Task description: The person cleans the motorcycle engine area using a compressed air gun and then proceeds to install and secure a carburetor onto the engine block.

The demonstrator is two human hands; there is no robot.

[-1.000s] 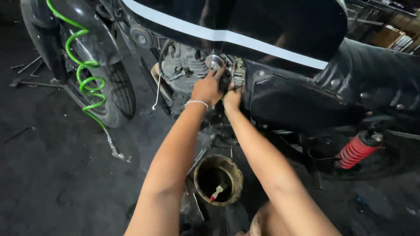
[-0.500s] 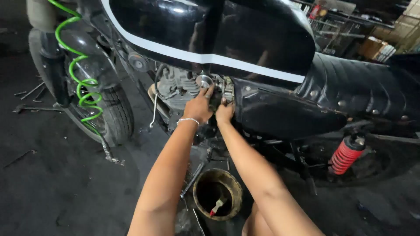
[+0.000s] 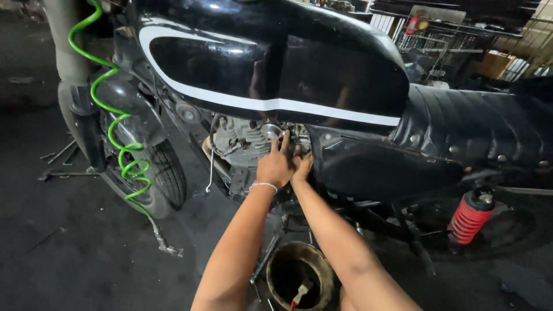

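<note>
A black motorcycle with a white-striped fuel tank stands in front of me. Both my hands reach into the grey engine just under the tank. My left hand, with a thin silver bracelet on the wrist, has its fingers stretched up against a round metal part of the engine. My right hand sits right beside it, fingers tucked into the gap next to the black side panel. What the fingers grip is hidden.
A green coiled air hose hangs by the front wheel with its metal nozzle on the floor. A grimy round tin holding a small brush stands below my arms. A red rear shock spring is at right. Tools lie on the floor at left.
The view has drifted closer to the bike and slightly down. Both hands stay at the same spot on the engine, with the left fingers shifting a little on the round part.
</note>
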